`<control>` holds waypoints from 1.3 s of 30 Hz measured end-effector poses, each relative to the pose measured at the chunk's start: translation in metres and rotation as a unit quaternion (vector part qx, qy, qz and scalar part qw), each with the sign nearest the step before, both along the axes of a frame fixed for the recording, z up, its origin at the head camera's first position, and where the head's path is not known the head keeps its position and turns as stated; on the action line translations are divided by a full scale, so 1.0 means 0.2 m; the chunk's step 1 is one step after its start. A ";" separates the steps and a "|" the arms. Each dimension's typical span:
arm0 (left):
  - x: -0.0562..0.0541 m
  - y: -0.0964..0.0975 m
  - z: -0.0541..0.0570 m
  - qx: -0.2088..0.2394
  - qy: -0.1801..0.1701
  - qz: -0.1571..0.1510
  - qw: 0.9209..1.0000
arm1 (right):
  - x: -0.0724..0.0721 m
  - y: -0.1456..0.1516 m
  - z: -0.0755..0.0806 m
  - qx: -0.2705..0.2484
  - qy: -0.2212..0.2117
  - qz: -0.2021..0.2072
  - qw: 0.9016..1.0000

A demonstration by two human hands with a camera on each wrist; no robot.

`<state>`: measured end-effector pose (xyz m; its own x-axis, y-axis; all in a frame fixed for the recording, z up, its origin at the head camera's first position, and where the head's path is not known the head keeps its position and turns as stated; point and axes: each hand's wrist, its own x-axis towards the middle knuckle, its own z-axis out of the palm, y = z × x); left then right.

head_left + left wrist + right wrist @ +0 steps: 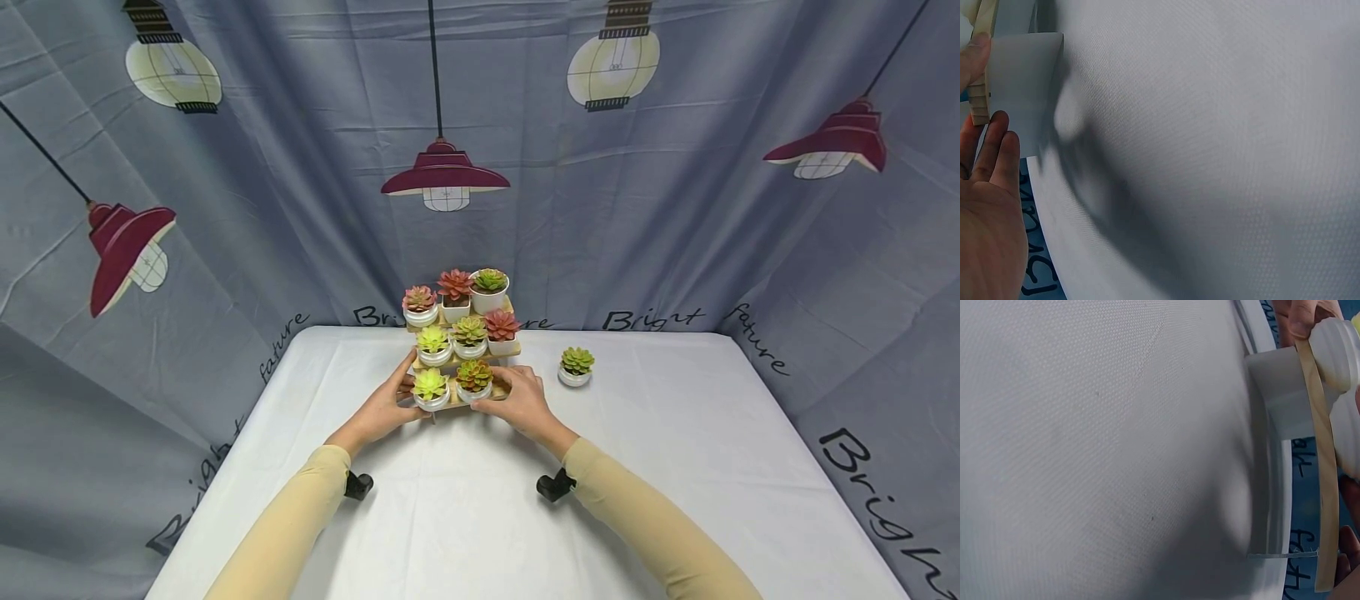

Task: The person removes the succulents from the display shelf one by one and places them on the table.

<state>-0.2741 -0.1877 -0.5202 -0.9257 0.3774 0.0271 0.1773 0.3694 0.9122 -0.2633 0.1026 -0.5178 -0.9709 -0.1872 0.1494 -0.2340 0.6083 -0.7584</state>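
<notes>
A tiered wooden shelf [505,350] holds small potted succulents in three rows. My left hand [382,412] grips the left end of its lowest board [980,106], thumb on the near side and fingers behind. On that board stand a yellow-green succulent [430,387] and, right of it, a red-and-green succulent [474,377], both in white pots. My right hand [522,404] pinches the red-and-green one's pot, thumb in front and index finger behind. In the right wrist view the board [1321,456] shows edge-on with white pots [1335,353] along it; most of the right hand is cut off.
A lone green succulent [576,367] in a white pot stands on the white-covered table [652,500], right of the shelf. The upper boards carry more succulents, such as a red one [455,287] and a green one [489,283]. A grey printed curtain [322,200] hangs behind.
</notes>
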 end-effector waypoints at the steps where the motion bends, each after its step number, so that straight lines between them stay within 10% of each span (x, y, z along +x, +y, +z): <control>1: 0.00 0.00 0.00 -0.001 -0.001 0.000 1.000 | 0.00 0.00 0.00 0.000 -0.002 -0.001 1.000; 39: 0.02 0.00 0.02 -0.020 0.004 0.002 1.000 | 0.07 0.12 0.06 -0.043 -0.055 -0.008 0.998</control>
<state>-0.2701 -0.1868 -0.5158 -0.9269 0.3748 0.0197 0.1830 0.4056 0.8956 -0.2495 0.1261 -0.5049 -0.9850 -0.1634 0.0557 -0.1370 0.5435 -0.8282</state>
